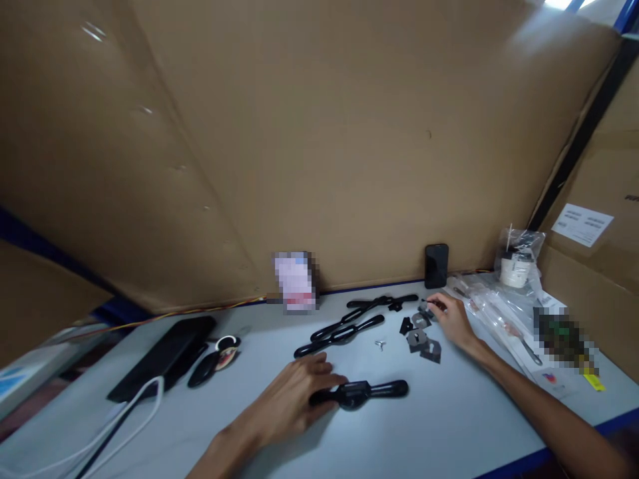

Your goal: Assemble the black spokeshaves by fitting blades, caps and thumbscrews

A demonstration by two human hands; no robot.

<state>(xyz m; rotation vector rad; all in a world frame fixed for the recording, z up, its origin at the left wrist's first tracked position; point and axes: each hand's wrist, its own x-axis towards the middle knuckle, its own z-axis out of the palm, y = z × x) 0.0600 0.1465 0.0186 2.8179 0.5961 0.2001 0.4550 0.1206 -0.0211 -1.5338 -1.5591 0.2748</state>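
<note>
Left hand (305, 394) is curled around the left handle of the nearest black two-handled tool (355, 396), thumb on the near side, fingers over the far side; tool lies at the front of the table (439, 432), its right handle free; right hand (452, 320) is at the far side of the small-parts cluster, thumb and fingertips drawn nearly together at a small dark part; can't tell whether it has hold of it or only touches it; grey metal plates (418, 340) lie just below that hand, some overlapping, with a small black piece (406, 325) beside them; little silver hardware (380, 345) sits apart, between the plates and the nearest tool; more black two-handled tools (344, 334) lie behind, close together

How I'd handle it: left hand only needs a light hold, enough to stop the tool rocking or turning; leave the middle of the body uncovered; on the right, pinch one part at a time, by its edges, since thin plates probably slide or come up in pairs; treat any plate edge as possibly sharp; lift clear of the pile before moving sideways; main risk is a wrist or sleeve sweeping the silver hardware, so route around it
</note>
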